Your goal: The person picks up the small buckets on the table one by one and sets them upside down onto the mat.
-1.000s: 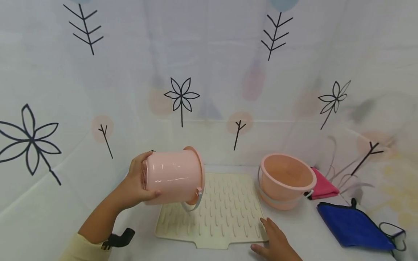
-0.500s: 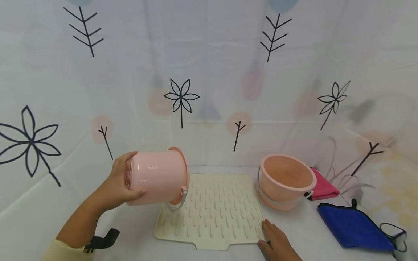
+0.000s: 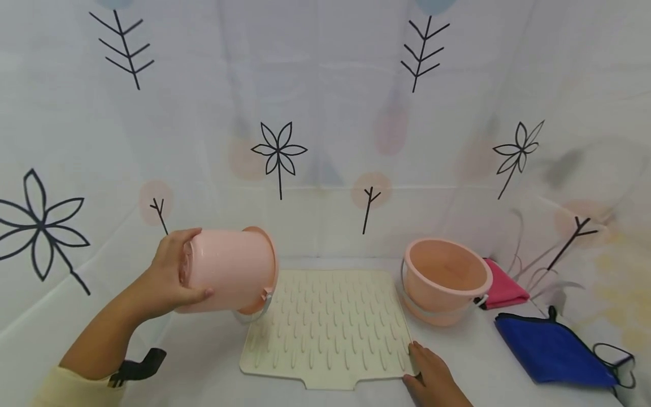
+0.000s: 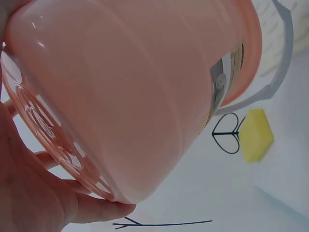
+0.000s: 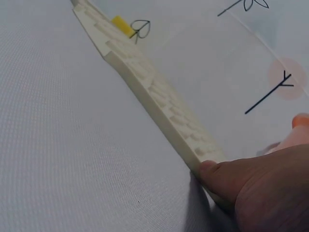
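My left hand [image 3: 170, 277] grips a pale pink bucket [image 3: 231, 268] by its base and holds it tipped on its side, mouth to the right, with its grey handle hanging. The left wrist view shows the fingers around the ringed bottom and a label [image 4: 224, 79] near the rim. A cream ridged board [image 3: 325, 322] lies flat on the table. At its front right corner my right hand [image 3: 434, 376] holds the edge. In the right wrist view, the thumb [image 5: 217, 176] presses on the board's front side; the other fingers are hidden there.
A second pink bucket [image 3: 445, 282] stands upright right of the board. Behind it lies a folded pink cloth [image 3: 506, 287], and a blue pouch [image 3: 554, 350] lies further right. A yellow block [image 4: 256, 135] appears beyond the held bucket. A printed white sheet [image 3: 325, 85] hangs behind.
My left hand has carried the tipped bucket left, away from over the board. The right hand has moved onto the board's corner and stays there.
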### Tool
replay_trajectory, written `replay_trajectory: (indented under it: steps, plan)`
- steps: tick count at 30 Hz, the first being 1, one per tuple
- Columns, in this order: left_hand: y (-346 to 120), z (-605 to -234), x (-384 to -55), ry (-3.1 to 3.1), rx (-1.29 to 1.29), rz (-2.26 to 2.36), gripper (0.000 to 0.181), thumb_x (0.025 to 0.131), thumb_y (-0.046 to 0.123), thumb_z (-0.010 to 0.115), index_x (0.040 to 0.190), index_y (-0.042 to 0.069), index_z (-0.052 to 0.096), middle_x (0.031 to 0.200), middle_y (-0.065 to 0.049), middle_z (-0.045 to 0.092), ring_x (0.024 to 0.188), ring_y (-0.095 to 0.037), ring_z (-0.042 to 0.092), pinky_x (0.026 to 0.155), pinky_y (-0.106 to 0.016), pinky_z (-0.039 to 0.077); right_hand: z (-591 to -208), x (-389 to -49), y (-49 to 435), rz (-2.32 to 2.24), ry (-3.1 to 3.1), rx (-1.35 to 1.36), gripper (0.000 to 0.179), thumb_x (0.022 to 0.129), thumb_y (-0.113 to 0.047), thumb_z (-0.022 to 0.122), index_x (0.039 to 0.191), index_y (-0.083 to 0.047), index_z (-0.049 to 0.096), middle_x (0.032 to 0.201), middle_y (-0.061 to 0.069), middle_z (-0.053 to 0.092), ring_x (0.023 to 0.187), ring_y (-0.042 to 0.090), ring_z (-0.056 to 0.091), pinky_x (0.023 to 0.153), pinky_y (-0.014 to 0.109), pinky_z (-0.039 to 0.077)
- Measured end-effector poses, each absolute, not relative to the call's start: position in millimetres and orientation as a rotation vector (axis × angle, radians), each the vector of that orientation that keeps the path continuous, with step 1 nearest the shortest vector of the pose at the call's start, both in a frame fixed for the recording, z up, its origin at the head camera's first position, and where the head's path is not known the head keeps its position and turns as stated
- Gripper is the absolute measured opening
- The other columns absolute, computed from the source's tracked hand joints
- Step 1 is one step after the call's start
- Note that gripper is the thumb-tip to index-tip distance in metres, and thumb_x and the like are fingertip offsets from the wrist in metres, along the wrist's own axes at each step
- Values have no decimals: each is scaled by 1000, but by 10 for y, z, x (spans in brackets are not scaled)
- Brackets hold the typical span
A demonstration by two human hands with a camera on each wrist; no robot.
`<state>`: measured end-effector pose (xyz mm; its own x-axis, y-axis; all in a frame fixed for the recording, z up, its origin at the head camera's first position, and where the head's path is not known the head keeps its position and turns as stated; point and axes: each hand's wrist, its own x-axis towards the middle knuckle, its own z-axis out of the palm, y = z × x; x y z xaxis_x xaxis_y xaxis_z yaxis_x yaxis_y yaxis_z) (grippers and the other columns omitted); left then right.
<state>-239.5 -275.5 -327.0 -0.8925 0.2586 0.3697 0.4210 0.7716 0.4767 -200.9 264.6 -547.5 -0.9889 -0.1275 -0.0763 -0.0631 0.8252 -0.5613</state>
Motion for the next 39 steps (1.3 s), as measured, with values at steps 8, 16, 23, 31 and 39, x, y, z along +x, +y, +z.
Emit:
replay_trajectory:
  steps: [8, 16, 23, 31, 39]
  plan:
    - [-2702, -3349, -2518, -2730, -566, -704, 112, 70, 36, 94, 159, 20, 29, 158, -21, 25, 131, -49, 38, 79, -61, 61, -5424, -2016, 2587, -831, 2876, -85, 84, 92, -35, 79, 153, 9, 43, 162, 30, 37, 148, 52, 34, 119, 69, 28]
    - [-2503, -3418, -2614, -2774, -606, -653, 109, 66, 42, 93, 156, 25, 35, 159, -22, 26, 135, -54, 34, 79, -60, 60, -5426, -2065, 2580, -823, 2840, -24, 87, 89, -39, 81, 153, 8, 44, 161, 29, 39, 147, 51, 36, 119, 69, 30]
    - [-2365, -3428, -2715, -2805, -614, -588, 110, 67, 47, 91, 159, 26, 34, 160, -23, 26, 136, -56, 32, 82, -62, 58, -5404, -2091, 2645, -844, 2897, -59, 84, 87, -39, 83, 150, 6, 50, 157, 27, 47, 145, 50, 42, 117, 69, 34]
    - [-2142, -3480, -2879, -2869, -618, -534, 111, 70, 54, 88, 161, 29, 32, 163, -22, 23, 140, -57, 30, 83, -68, 55, -5396, -2117, 2667, -903, 2897, -55, 84, 87, -40, 84, 151, 2, 50, 157, 25, 48, 145, 49, 42, 117, 69, 33]
    - [-1902, -3673, -3010, -2977, -576, -446, 112, 70, 58, 86, 164, 35, 29, 168, -21, 19, 146, -57, 25, 87, -82, 45, -5478, -2110, 2673, -882, 2883, -18, 90, 83, -44, 86, 151, 4, 50, 156, 26, 49, 144, 50, 42, 117, 70, 31]
